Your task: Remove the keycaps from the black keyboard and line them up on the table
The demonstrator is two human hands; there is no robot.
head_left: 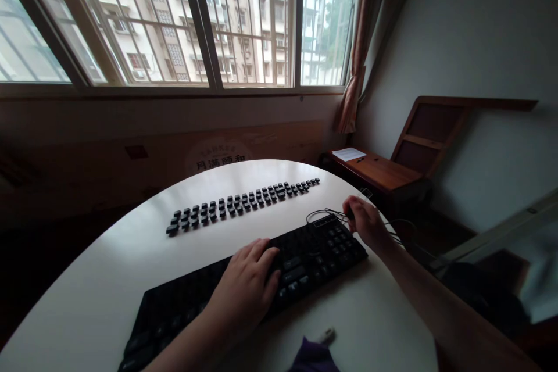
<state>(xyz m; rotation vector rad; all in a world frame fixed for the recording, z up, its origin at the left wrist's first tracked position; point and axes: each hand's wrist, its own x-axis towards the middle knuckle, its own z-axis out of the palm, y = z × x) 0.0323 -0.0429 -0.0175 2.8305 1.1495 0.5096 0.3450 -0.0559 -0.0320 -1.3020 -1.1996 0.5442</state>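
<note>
A black keyboard (314, 253) lies slanted across the near part of a white round table (108, 279); much of its middle looks bare of keycaps. My left hand (246, 285) rests flat on the keyboard's middle, fingers stretched forward. My right hand (364, 221) sits at the keyboard's far right corner with fingers curled around a small dark thing that I cannot name. Behind the keyboard, several loose black keycaps (238, 203) stand lined up in rows running from left to upper right.
The keyboard's thin black cable (322, 215) loops on the table near my right hand. A purple object (314, 357) sits at the near table edge. A low wooden desk (379, 171) with a paper sheet stands at the right by the wall. Windows fill the back.
</note>
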